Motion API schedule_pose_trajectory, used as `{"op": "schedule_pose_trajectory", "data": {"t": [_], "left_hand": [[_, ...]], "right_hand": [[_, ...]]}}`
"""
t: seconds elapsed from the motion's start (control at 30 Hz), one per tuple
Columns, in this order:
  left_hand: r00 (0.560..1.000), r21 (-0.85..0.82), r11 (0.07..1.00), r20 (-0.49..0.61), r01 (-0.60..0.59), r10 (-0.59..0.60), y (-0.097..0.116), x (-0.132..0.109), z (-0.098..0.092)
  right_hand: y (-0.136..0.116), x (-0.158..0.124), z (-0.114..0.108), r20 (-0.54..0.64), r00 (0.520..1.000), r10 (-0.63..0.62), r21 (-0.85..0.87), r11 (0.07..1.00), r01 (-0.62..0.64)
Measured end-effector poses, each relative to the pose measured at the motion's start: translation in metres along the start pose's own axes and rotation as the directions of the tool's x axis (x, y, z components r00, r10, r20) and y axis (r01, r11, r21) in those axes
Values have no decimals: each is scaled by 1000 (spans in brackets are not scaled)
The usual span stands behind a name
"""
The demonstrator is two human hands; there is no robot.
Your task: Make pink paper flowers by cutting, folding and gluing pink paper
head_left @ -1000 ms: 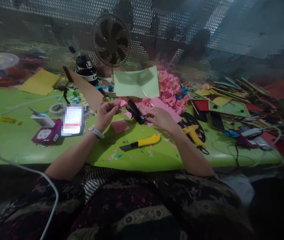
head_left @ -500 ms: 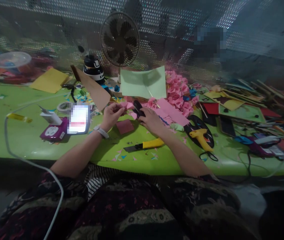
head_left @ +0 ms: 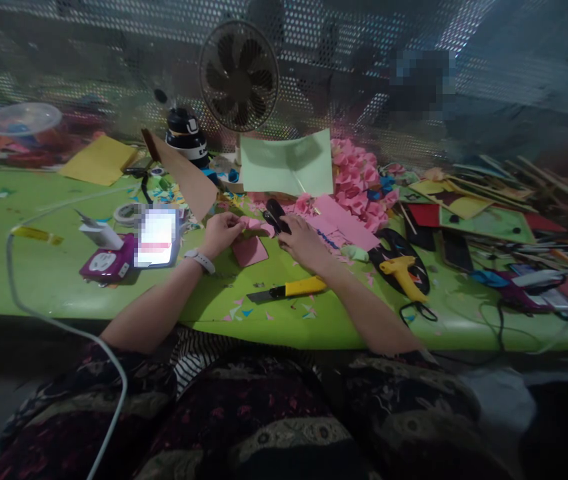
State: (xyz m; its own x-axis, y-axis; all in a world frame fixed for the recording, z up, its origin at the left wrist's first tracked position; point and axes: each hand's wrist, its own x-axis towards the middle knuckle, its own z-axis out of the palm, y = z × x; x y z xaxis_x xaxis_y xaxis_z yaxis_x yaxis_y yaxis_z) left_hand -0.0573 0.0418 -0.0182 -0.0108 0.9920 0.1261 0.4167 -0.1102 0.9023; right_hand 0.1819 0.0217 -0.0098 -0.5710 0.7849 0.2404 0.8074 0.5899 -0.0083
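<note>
My left hand (head_left: 221,237) is closed in a pinch on a piece of pink paper (head_left: 254,225), which sticks out to the right of the fingertips. Held in my right hand (head_left: 301,243) is a black stapler (head_left: 275,215), its front end close to the pink paper. Between and below the hands lies a pink paper square (head_left: 250,251) on the green table (head_left: 204,303). Nearer to me rests a yellow box cutter (head_left: 299,288) with its dark blade pointing left, partly behind my right forearm. A pink paper sheet (head_left: 347,223) lies beyond my right hand.
Pink paper flowers (head_left: 359,180) are heaped behind, beside a pale green sheet (head_left: 287,163) and a fan (head_left: 239,77). A lit phone (head_left: 159,238) and purple power socket (head_left: 107,263) stand left, with a white cable (head_left: 64,325). A yellow glue gun (head_left: 407,277) lies right.
My left hand has moved slightly down and left, with the pink paper now stretched towards the stapler. The right hand and stapler have stayed nearly in place.
</note>
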Motion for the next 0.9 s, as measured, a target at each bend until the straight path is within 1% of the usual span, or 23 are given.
{"op": "schedule_pose_trajectory", "data": {"t": [0.1,0.23,0.33,0.37,0.43,0.5,0.53,0.57,0.6,0.67,0.73,0.77,0.8,0.83,0.9], "left_hand": [[1000,175,984,-5,-16,17,0,0,-5],[1000,280,960,-11,-16,19,6,-1,-8],[999,359,933,-31,-19,32,9,0,-9],[997,377,926,-51,-31,55,10,0,-9],[985,377,921,-99,-94,141,11,-1,-8],[958,336,918,-114,-213,264,13,-5,-6],[941,299,911,-96,-283,324,14,-8,-4],[926,254,901,-53,-351,375,16,-12,-2],[910,190,894,5,-407,414,18,-16,0],[886,58,888,116,-457,448,22,-24,6],[877,-78,897,192,-435,441,25,-31,10],[875,-139,902,219,-410,431,26,-32,12],[872,-194,903,244,-384,423,27,-34,14],[868,-242,901,268,-360,418,27,-34,15],[854,-318,894,315,-316,414,27,-33,17]], "right_hand": [[2,0,1,-12,1000,1,40,999,0],[7,1,3,-55,998,-14,145,989,22],[8,1,0,-118,993,-23,238,970,51],[7,2,-2,-140,990,-22,270,961,59],[3,1,-7,-170,985,-9,342,937,68],[-1,1,-13,-176,984,21,422,905,56],[-4,0,-16,-165,985,51,473,880,34],[-6,-1,-19,-140,986,85,538,843,4],[-8,-1,-21,-103,988,118,616,787,-30],[-10,-2,-24,-17,986,164,780,619,-90],[-11,-2,-24,33,983,182,891,440,-111],[-12,-2,-24,40,981,191,918,380,-111],[-12,-2,-24,42,979,201,933,344,-111],[-13,-2,-23,48,978,204,938,327,-114],[-14,-2,-23,77,979,187,936,324,-135]]}}
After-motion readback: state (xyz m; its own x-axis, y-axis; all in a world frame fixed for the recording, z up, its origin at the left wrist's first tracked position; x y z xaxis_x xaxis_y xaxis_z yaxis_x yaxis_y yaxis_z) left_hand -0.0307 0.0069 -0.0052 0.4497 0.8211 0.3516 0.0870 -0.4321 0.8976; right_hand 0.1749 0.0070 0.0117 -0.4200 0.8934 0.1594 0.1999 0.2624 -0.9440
